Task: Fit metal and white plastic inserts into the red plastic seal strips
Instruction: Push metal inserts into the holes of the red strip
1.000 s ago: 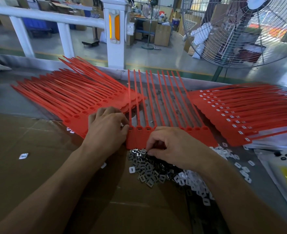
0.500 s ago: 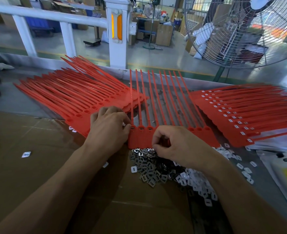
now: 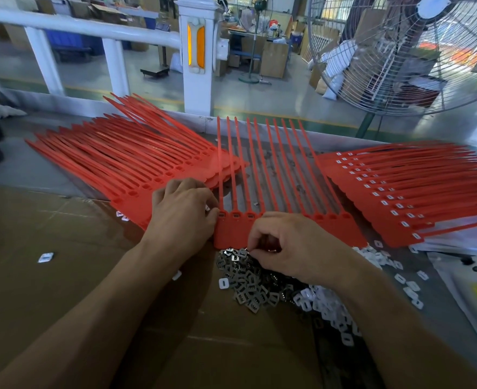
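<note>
1. Red seal strips [image 3: 273, 175], centre sheet: a row of thin straight tails running to 12 o'clock, joined at the near end by flat red tabs, each with a small square socket at the tail base. Lies flat on the bench [image 3: 21, 169], dead centre.
2. Left hand [image 3: 182, 217]: at 9 o'clock of the centre sheet, fingers curled, fingertips against the leftmost socket. Something small and pale shows at the fingertips; cannot tell if this grip holds it.
3. Right hand [image 3: 296, 245]: on the sheet's near edge, thumb and forefinger pinched over the metal pile. This grip looks closed on one metal insert, though the piece is mostly hidden.
4. Metal inserts [image 3: 248, 279]: loose heap of small grey squarish clips with a slot, at 6 o'clock of the sheet, touching its edge.
5. White plastic inserts [image 3: 327, 310]: small white squares with a hole, heaped at 4–5 o'clock, just beside the metal heap, with strays scattered toward 3 o'clock.
6. Left stack [image 3: 105, 164]: red strips fanned toward 10 o'clock, sockets look empty.
7. Right stack [image 3: 400, 192]: red strips fanned toward 3 o'clock, white inserts visible in the sockets.
8. Brown cardboard [image 3: 49, 276] covers the near bench; a big fan [image 3: 400, 51] stands at 1 o'clock.
</note>
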Available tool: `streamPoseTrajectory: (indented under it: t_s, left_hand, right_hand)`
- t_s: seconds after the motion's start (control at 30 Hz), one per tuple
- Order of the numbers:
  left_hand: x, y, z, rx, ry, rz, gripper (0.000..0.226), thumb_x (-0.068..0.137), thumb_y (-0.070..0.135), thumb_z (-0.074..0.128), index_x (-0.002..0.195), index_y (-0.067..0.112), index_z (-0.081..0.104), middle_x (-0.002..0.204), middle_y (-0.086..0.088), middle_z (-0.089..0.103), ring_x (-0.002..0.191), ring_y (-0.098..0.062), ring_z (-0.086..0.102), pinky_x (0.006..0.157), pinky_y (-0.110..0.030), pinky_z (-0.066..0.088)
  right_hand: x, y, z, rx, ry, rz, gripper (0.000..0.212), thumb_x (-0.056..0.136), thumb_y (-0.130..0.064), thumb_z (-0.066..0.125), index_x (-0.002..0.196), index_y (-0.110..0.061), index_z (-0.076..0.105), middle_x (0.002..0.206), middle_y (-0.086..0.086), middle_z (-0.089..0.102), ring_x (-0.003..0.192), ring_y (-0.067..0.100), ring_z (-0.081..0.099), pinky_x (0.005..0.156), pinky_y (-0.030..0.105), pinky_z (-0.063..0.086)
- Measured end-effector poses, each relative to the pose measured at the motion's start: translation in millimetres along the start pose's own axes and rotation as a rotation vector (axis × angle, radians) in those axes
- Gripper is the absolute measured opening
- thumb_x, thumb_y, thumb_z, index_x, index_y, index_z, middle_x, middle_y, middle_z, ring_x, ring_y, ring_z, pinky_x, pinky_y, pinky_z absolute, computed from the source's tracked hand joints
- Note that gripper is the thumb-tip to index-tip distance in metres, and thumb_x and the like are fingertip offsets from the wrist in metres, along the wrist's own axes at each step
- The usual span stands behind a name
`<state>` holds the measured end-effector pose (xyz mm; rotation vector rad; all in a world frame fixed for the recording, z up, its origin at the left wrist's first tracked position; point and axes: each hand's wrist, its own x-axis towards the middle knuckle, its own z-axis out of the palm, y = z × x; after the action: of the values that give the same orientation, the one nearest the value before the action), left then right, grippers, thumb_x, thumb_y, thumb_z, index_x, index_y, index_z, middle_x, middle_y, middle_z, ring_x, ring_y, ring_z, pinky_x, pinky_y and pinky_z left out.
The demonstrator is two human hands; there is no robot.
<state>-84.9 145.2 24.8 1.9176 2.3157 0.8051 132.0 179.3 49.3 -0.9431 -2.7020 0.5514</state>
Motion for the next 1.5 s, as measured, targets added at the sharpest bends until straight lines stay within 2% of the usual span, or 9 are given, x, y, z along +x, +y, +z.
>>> streamPoseTrajectory:
  t_s: [0.23, 0.43, 0.57, 0.73, 0.9, 1.17, 1.3, 1.43, 1.5]
  left_hand:
    - [0, 1, -1, -0.004, -0.014, -0.005, 0.018, 0.096, 0.039, 0.06, 0.109, 0.035, 0.072, 0.137, 0.013, 0.051, 0.135, -0.015, 0.03, 0.111, -0.04, 0.016]
    - [-1, 1, -1, -0.017, -0.013, -0.004, 0.017, 0.096, 0.039, 0.06, 0.108, 0.036, 0.072, 0.136, 0.013, 0.051, 0.134, -0.015, 0.03, 0.112, -0.041, 0.016]
    - [-1, 1, -1, -0.01, -0.014, -0.003, 0.017, 0.096, 0.039, 0.06, 0.108, 0.036, 0.072, 0.136, 0.014, 0.051, 0.134, -0.014, 0.03, 0.111, -0.04, 0.017]
    - [-1, 0, -1, -0.003, -0.026, -0.009, 0.017, 0.096, 0.039, 0.06, 0.108, 0.037, 0.072, 0.138, 0.013, 0.051, 0.135, -0.016, 0.03, 0.112, -0.043, 0.018]
    - [-1, 0, -2, -0.006, -0.02, -0.007, 0.015, 0.096, 0.039, 0.061, 0.105, 0.037, 0.072, 0.136, 0.013, 0.052, 0.135, -0.017, 0.031, 0.112, -0.045, 0.02]
    - [0, 1, -2, 0.015, -0.038, -0.013, 0.02, 0.096, 0.041, 0.06, 0.11, 0.035, 0.073, 0.137, 0.013, 0.051, 0.136, -0.017, 0.031, 0.113, -0.044, 0.019]
    - [0, 0, -1, 0.022, -0.036, -0.009, 0.021, 0.096, 0.042, 0.059, 0.111, 0.035, 0.073, 0.138, 0.013, 0.051, 0.136, -0.017, 0.03, 0.112, -0.044, 0.019]
    - [0, 0, -1, 0.017, -0.033, -0.005, 0.021, 0.097, 0.041, 0.059, 0.111, 0.035, 0.073, 0.138, 0.013, 0.051, 0.136, -0.016, 0.03, 0.112, -0.043, 0.018]
    - [0, 0, 0, 0.02, -0.036, -0.005, 0.021, 0.097, 0.042, 0.059, 0.111, 0.035, 0.073, 0.139, 0.013, 0.05, 0.136, -0.016, 0.03, 0.113, -0.043, 0.018]
  right_hand:
    - [-2, 2, -3, 0.106, 0.037, 0.051, 0.015, 0.092, -0.02, 0.072, 0.087, -0.032, 0.066, 0.085, -0.017, 0.067, 0.083, -0.002, 0.064, 0.071, 0.014, 0.05]
    - [-3, 37, -15, 0.161, 0.315, 0.285, 0.012, 0.099, -0.026, 0.067, 0.089, -0.032, 0.066, 0.084, -0.018, 0.068, 0.079, -0.005, 0.062, 0.066, 0.007, 0.043]
    - [0, 53, -16, 0.093, 0.277, 0.392, 0.009, 0.103, -0.023, 0.061, 0.097, -0.026, 0.066, 0.097, -0.014, 0.068, 0.092, 0.0, 0.06, 0.073, 0.012, 0.041]
    - [7, 54, -16, 0.052, 0.228, 0.404, 0.011, 0.105, -0.02, 0.058, 0.097, -0.024, 0.065, 0.097, -0.012, 0.064, 0.089, 0.002, 0.057, 0.068, 0.018, 0.037]
    - [7, 56, -19, 0.072, 0.187, 0.425, 0.013, 0.105, -0.021, 0.059, 0.095, -0.025, 0.066, 0.105, -0.009, 0.061, 0.096, 0.008, 0.057, 0.079, 0.029, 0.041]
    - [9, 59, -13, 0.07, 0.275, 0.419, 0.01, 0.098, -0.021, 0.069, 0.09, -0.025, 0.07, 0.097, -0.013, 0.059, 0.091, 0.002, 0.055, 0.076, 0.025, 0.04]
    - [10, 62, -10, 0.085, 0.314, 0.416, 0.01, 0.095, -0.023, 0.073, 0.087, -0.028, 0.071, 0.097, -0.014, 0.062, 0.093, 0.0, 0.056, 0.074, 0.016, 0.038]
    - [11, 63, -9, 0.074, 0.33, 0.41, 0.008, 0.094, -0.023, 0.074, 0.088, -0.028, 0.072, 0.097, -0.013, 0.064, 0.094, 0.006, 0.058, 0.079, 0.027, 0.042]
    - [12, 64, -8, 0.075, 0.337, 0.401, 0.008, 0.095, -0.023, 0.073, 0.088, -0.027, 0.072, 0.096, -0.013, 0.065, 0.094, 0.005, 0.059, 0.076, 0.024, 0.042]
